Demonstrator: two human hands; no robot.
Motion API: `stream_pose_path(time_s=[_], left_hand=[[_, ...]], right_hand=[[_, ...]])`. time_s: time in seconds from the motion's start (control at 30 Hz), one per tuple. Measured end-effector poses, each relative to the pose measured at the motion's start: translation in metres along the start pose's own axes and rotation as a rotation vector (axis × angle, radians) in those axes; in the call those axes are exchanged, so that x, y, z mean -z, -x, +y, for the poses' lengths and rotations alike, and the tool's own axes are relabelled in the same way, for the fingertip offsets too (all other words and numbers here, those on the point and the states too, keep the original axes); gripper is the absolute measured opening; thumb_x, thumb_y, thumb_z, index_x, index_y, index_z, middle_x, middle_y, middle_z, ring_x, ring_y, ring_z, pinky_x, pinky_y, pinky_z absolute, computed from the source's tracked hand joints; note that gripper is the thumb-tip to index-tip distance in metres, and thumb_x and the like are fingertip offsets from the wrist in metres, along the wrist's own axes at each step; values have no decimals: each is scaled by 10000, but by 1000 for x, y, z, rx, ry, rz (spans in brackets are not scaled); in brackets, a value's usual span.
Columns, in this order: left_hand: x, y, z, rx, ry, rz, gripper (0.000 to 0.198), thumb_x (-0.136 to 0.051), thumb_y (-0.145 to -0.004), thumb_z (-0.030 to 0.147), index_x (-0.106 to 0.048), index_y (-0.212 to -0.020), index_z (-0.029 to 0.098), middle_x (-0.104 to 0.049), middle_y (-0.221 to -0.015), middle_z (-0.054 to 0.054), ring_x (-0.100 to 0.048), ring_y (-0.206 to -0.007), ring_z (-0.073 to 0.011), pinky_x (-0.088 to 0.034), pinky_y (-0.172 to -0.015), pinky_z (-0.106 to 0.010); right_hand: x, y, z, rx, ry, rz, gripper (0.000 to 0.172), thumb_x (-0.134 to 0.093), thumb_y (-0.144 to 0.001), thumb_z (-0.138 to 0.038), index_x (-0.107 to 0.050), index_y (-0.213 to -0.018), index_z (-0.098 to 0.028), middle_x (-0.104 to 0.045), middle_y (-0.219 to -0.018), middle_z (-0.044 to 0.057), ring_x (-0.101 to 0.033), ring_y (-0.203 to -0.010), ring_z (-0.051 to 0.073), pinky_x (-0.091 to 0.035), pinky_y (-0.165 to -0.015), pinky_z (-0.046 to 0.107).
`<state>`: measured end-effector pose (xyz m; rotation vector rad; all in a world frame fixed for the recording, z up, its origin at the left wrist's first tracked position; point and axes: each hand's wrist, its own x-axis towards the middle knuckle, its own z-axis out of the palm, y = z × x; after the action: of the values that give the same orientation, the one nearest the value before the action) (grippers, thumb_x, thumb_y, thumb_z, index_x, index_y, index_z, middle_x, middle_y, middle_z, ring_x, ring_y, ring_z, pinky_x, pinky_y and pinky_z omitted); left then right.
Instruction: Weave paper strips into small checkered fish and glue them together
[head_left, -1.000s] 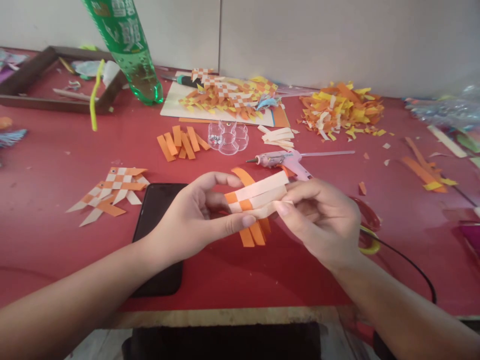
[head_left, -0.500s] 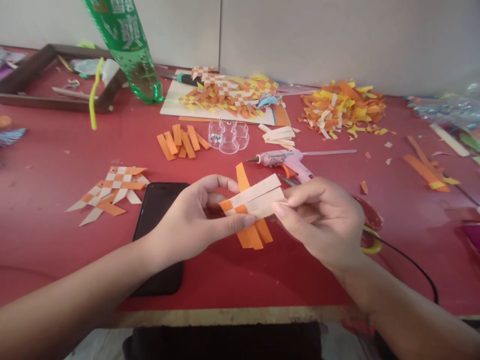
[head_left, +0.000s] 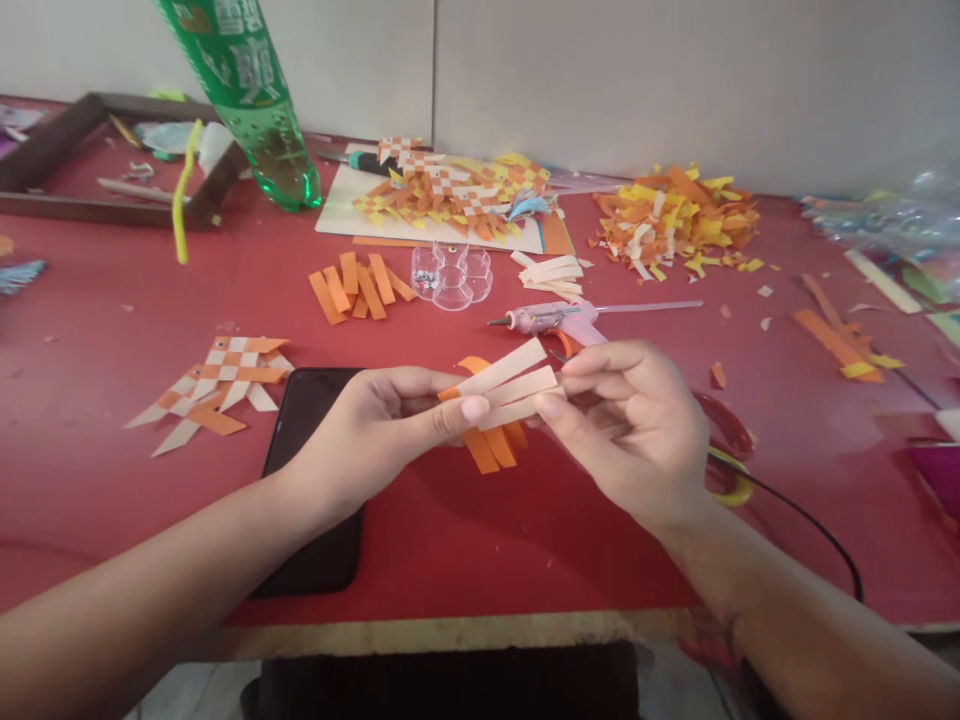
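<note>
Between my hands, above the red table, is a piece of woven paper strips [head_left: 517, 385], cream ones fanned to the right and orange ones crossing under them. My left hand [head_left: 390, 425] pinches its left part, thumb on top and fingers beneath. With thumb and fingertips, my right hand [head_left: 630, 425] grips the right ends of the cream strips. Part of the weave is hidden under my left thumb. Just beyond lies a pink glue gun [head_left: 547, 318]. A black phone [head_left: 311, 540] rests under my left wrist, beside two finished woven paper fish [head_left: 232, 370].
Orange strips [head_left: 364, 285], a clear flower-shaped bead tray [head_left: 454, 280] and cream strips [head_left: 551, 272] lie ahead. Farther back are piled woven fish [head_left: 457, 190], paper scraps [head_left: 675, 215], a green bottle [head_left: 274, 140] and a dark frame [head_left: 90, 208]. Yellow-handled scissors [head_left: 731, 488] and a cable lie right.
The cream strips have spread into a fan, and the orange strips have tilted away and show less. Both hands still hold the piece; the view has shifted slightly.
</note>
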<state>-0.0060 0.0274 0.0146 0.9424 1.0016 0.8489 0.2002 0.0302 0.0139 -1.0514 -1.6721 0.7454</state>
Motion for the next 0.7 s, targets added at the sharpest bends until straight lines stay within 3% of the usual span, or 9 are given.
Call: stream_pose_path(time_s=[0.13,0.4,0.57,0.7], left_hand=[[-1,0,-2,23,7,14,167,-762,-800,347,-797,-882,205,-795,-889,-36,-739,-864,-184,-600,-822,-264],[-2,-1,0,61,23,-43,125,-739,-831,321,-798,-910,245,-791,-880,2,-727,-829,-124,-595,-766,-169],[-2,0,-1,70,14,-59,122,-702,-862,316,-800,-867,242,-783,-890,4,-717,-838,-127,-605,-741,-176],[-4,0,0,65,-91,-33,207,-659,-890,364,-782,-1004,243,-777,-954,-5,-712,-898,-146,-598,-766,-186]], right_hand=[[0,-2,1,-36,-73,-41,232,-675,-822,-119,-583,-999,-237,-726,-788,-16,-701,-663,114,-580,-525,185],[0,-5,5,-20,80,26,106,-695,-821,-134,-642,-803,-224,-685,-729,-32,-656,-632,93,-564,-558,200],[5,-5,8,308,296,87,157,-722,-781,-116,-665,-857,-241,-608,-943,40,-639,-840,169,-566,-691,331],[8,-4,2,527,616,87,163,-795,-735,-196,-668,-830,-234,-556,-819,34,-558,-720,162,-498,-615,344]])
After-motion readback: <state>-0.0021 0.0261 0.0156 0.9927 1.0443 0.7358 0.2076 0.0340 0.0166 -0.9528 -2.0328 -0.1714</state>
